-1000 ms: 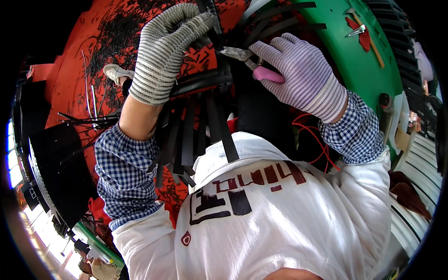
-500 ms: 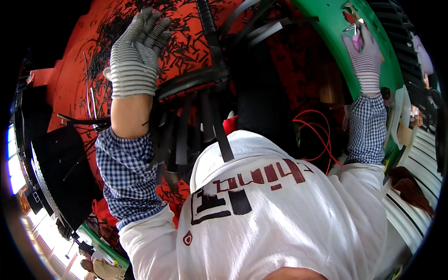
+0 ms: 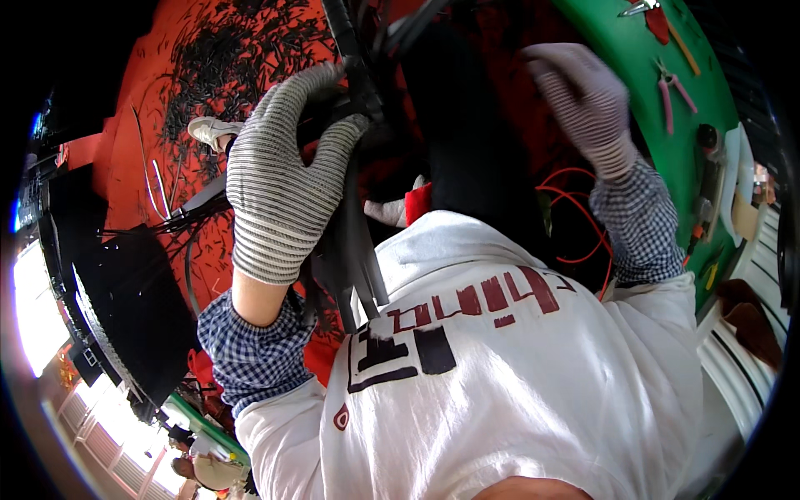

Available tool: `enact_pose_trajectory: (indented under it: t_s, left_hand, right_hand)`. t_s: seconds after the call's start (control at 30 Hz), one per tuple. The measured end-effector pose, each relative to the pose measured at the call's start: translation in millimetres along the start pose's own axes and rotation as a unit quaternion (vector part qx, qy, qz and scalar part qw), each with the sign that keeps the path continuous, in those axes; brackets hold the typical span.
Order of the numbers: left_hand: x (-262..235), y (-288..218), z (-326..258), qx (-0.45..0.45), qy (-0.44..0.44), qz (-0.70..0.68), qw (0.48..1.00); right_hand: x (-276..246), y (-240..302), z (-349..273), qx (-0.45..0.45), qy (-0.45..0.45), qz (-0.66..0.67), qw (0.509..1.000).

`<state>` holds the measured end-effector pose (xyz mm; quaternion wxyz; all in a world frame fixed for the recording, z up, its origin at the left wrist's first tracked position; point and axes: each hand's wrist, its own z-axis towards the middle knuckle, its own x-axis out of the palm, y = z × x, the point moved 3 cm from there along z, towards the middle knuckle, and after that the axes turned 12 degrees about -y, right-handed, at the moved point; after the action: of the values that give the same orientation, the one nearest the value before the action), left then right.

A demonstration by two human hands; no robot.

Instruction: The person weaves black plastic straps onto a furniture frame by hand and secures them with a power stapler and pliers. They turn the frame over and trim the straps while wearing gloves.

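My left hand (image 3: 287,171), in a grey striped knit glove, curls its fingers and thumb round a black frame (image 3: 342,29) wrapped in flat strips. Loose black strips (image 3: 350,250) hang from the frame towards my lap. My right hand (image 3: 583,104), gloved too, is held above my dark-clothed leg, left of the green table, with fingers apart and bent and nothing visible in them. Pink-handled pliers (image 3: 669,96) lie on the green table (image 3: 617,37) to the right of that hand.
Black strip offcuts (image 3: 225,62) litter the red floor (image 3: 133,100) at the left. A shoe (image 3: 212,129) shows beside my left hand. Red tubing (image 3: 575,258) loops near my right sleeve. Other tools, one with a black handle (image 3: 708,137), lie along the table.
My right hand has left the pliers on the table and moved left over my leg. My left hand has come down from above the floor and closed on the black frame.
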<state>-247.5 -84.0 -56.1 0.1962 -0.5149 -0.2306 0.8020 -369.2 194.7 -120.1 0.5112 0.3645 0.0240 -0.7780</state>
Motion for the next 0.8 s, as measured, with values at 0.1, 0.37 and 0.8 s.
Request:
enact_pose_trajectory:
  t_s: [0.1,0.37,0.8]
  left_hand:
    - [5,5,-5,0.002,-0.004,0.015,1.0]
    - [3,7,-12,0.058,-0.071,0.014,0.996]
    - [8,9,-11,0.079,-0.114,0.012,0.99]
  right_hand:
    - [31,59,5,0.04,-0.036,0.159,0.986]
    - [69,102,12,0.098,-0.086,0.247,0.96]
    - [77,97,21,0.072,-0.087,0.282,0.953]
